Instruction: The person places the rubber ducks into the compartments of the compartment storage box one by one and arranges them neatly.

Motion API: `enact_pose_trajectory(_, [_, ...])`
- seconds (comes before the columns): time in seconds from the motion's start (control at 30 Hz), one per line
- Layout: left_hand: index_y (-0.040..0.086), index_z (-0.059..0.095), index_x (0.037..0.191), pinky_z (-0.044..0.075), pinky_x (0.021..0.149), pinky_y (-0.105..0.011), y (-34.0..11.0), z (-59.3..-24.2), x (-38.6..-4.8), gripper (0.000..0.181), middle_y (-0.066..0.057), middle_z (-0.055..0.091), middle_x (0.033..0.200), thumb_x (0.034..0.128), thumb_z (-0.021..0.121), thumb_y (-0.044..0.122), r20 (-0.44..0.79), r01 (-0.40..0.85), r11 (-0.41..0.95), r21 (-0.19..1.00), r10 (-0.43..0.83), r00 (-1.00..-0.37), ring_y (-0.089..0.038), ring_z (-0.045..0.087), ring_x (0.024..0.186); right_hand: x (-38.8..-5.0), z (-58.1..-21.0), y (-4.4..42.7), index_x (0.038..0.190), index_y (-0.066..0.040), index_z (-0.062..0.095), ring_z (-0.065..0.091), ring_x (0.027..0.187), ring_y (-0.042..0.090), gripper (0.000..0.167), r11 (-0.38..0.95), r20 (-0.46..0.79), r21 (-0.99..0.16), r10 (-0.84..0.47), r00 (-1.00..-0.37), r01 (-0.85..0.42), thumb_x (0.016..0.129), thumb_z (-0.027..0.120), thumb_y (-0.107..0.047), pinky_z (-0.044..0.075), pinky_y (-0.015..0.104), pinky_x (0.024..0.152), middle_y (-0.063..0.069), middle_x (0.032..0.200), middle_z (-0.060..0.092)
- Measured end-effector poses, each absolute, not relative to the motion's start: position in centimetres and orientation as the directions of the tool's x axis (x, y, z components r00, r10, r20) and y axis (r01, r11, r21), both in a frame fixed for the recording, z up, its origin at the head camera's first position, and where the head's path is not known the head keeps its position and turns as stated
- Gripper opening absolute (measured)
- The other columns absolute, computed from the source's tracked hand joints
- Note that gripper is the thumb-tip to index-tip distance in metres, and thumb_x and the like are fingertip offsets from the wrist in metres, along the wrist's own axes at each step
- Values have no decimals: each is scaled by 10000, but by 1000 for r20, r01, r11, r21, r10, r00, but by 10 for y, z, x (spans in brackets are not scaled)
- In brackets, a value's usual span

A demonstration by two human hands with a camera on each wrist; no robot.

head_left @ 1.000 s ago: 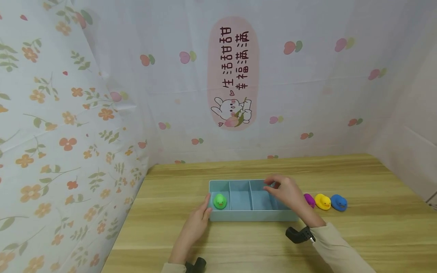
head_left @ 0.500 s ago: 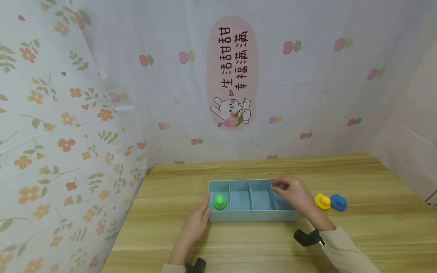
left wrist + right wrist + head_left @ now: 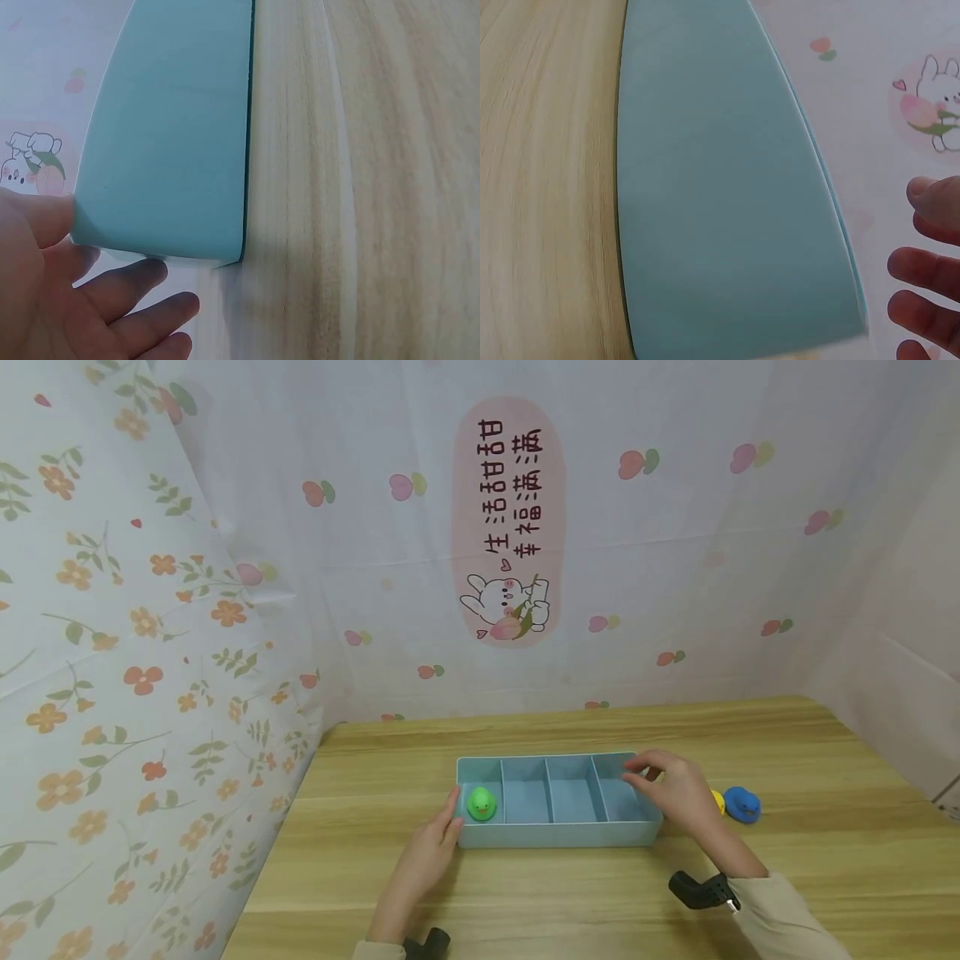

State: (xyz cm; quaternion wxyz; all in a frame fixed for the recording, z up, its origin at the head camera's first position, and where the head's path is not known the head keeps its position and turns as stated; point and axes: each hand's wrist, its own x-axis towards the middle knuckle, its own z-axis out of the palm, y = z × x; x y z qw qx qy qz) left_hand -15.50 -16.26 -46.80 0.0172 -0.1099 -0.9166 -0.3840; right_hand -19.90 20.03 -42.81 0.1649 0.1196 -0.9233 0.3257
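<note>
A light blue tray (image 3: 555,835) with four compartments lies on the table, a green duck (image 3: 482,804) in its leftmost one. My left hand (image 3: 426,860) rests against the tray's left end; in the left wrist view, its fingers are spread and loosely bent beside the end wall. Above the tray's right end hovers my right hand (image 3: 678,797), thumb and fingers apart with nothing between them. It partly hides a yellow duck (image 3: 719,802), and a blue duck (image 3: 742,806) sits just right of that. In the right wrist view, the hand (image 3: 930,262) is beyond the tray's rim.
Wooden table (image 3: 540,893) surrounds the tray. A patterned cloth (image 3: 675,568) hangs behind it, and a flowered cloth (image 3: 150,693) stands along the left side. Both wrists wear black devices.
My right hand has moved right along the tray, uncovering the rightmost compartment. A purple duck seen earlier is out of sight, and the yellow one is partly covered. My left hand stays put.
</note>
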Motion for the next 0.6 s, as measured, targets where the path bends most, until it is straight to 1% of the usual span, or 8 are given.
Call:
enact_pose_trajectory(0.17, [42, 313, 1486, 375, 1062, -544, -162, -467, -157, 505, -227, 443, 1422, 1027, 428, 219, 127, 225, 679, 699, 193, -973, -401, 456, 1290, -198, -426, 213, 963, -82, 726, 580, 748, 138, 166, 759, 383, -570, -94, -919, -315, 835, 741, -188, 447, 209, 484, 23, 896, 706])
enact_pose_trajectory(0.23, [54, 314, 1488, 374, 1064, -541, -161, -467, -158, 503, -218, 442, 1425, 1027, 428, 218, 124, 219, 677, 702, 186, -975, -394, 455, 1294, -198, -425, 218, 955, -80, 725, 578, 740, 126, 170, 767, 390, -563, -81, -917, -307, 831, 746, -194, 449, 205, 500, 26, 886, 708])
enact_pose_trajectory(0.33, [63, 310, 1491, 374, 1064, -542, -161, -467, -158, 504, -213, 440, 1428, 1026, 427, 216, 121, 215, 678, 703, 184, -975, -391, 450, 1298, -197, -425, 226, 933, -89, 728, 567, 730, 98, 149, 772, 386, -567, -60, -921, -288, 831, 747, -195, 437, 204, 501, 28, 875, 705])
enact_pose_trajectory(0.6, [61, 302, 1493, 365, 1070, -541, -162, -469, -156, 505, -207, 433, 1434, 1028, 423, 217, 114, 212, 685, 697, 185, -976, -395, 445, 1302, -192, -429, 241, 881, -95, 730, 532, 701, -12, 113, 777, 434, -549, -50, -899, -309, 801, 768, -166, 429, 200, 479, 29, 846, 710])
